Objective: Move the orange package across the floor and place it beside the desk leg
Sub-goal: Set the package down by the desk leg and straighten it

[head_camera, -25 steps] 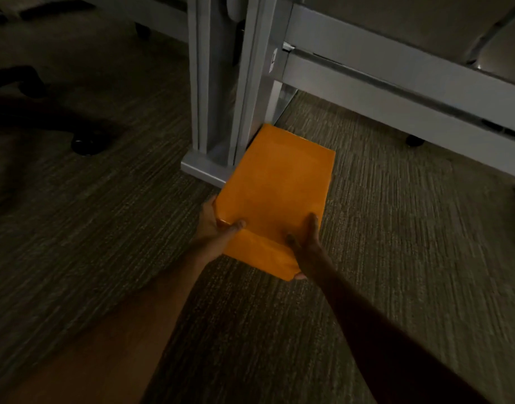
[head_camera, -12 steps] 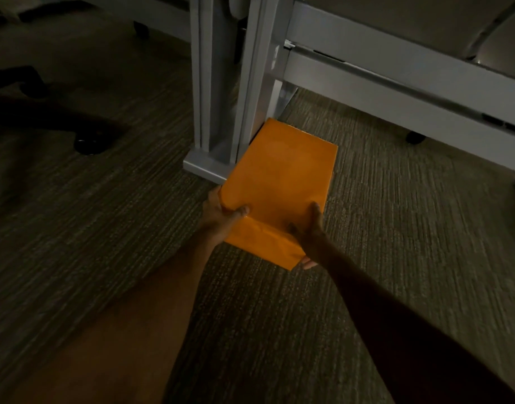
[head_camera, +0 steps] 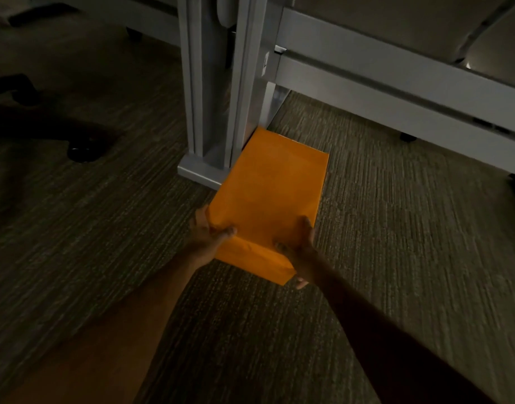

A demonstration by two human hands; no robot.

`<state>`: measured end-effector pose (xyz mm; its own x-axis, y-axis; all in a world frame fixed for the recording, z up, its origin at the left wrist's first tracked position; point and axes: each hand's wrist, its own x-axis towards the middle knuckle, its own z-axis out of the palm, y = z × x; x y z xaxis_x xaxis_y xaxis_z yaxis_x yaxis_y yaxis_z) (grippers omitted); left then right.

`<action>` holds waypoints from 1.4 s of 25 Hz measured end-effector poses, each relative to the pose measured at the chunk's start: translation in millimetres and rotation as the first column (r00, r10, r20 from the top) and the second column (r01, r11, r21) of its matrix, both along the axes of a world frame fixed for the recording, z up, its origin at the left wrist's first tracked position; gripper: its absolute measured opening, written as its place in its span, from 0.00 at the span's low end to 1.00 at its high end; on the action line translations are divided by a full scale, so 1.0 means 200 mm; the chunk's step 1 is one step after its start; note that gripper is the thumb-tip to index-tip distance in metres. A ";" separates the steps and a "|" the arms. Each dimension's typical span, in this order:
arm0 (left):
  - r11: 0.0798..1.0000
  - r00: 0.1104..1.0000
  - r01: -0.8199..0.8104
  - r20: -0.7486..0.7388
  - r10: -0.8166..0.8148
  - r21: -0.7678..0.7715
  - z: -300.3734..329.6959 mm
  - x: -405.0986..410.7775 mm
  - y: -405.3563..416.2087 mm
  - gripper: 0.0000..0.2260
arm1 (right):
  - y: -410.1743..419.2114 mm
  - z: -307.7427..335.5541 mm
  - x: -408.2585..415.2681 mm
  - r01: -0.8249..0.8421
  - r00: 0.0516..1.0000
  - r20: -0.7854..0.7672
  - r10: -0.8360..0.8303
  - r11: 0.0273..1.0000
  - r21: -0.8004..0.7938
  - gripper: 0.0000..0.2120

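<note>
Head view, dim ribbed carpet (head_camera: 396, 228), desk leg (head_camera: 212, 97)

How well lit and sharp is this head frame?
Head view: dim overall; the orange package is the brightest thing and reads clearly; the chair base at left nearly vanishes in shadow; the desk leg stays readable; the wide lens bows the desk rail.

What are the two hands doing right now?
Left hand: closed on the orange package, gripping its near left corner.
Right hand: closed on the same package, gripping its near right corner.
</note>
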<state>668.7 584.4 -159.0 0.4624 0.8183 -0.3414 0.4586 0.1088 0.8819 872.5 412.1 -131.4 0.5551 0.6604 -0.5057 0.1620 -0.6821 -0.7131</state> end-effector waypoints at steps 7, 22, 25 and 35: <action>1.000 1.000 -0.021 -0.014 0.020 -0.013 0.00 0.00 -0.01 0.49 | -0.01 0.03 -0.02 0.001 0.998 -0.070 -0.001 1.000 0.005 0.52; 0.999 0.999 -0.038 -0.008 0.038 -0.019 0.06 0.03 0.00 0.49 | 0.02 0.05 -0.07 0.080 0.997 -0.016 -0.080 0.996 0.041 0.51; 0.999 0.999 -0.041 -0.024 0.040 -0.018 0.06 0.03 -0.01 0.50 | 0.02 0.02 -0.07 0.095 0.995 -0.006 -0.095 0.994 0.058 0.51; 0.934 0.906 0.081 -0.416 0.076 0.348 0.22 0.13 -0.15 0.32 | 0.00 0.00 -0.24 0.210 0.918 0.315 -0.241 0.969 0.130 0.37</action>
<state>694.3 554.9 -115.3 0.3437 0.9187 -0.1946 0.7903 -0.1711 0.5884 824.5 411.4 -131.7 0.8184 0.5331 -0.2144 0.2456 -0.6619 -0.7083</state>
